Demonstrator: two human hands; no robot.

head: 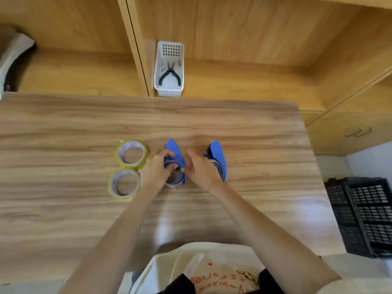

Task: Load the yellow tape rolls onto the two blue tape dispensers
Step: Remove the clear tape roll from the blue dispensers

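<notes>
Two yellow tape rolls lie flat on the wooden table, the far roll just above the near roll. Right of them stand two blue tape dispensers. My left hand and my right hand both grip the left dispenser from either side, fingers curled around its round hub. The right dispenser stands untouched just beyond my right hand, partly hidden by it. Neither hand touches a roll.
A white basket holding pliers sits on the shelf behind the table's far edge. A black crate stands on the floor to the right. A grey object shows at the far left.
</notes>
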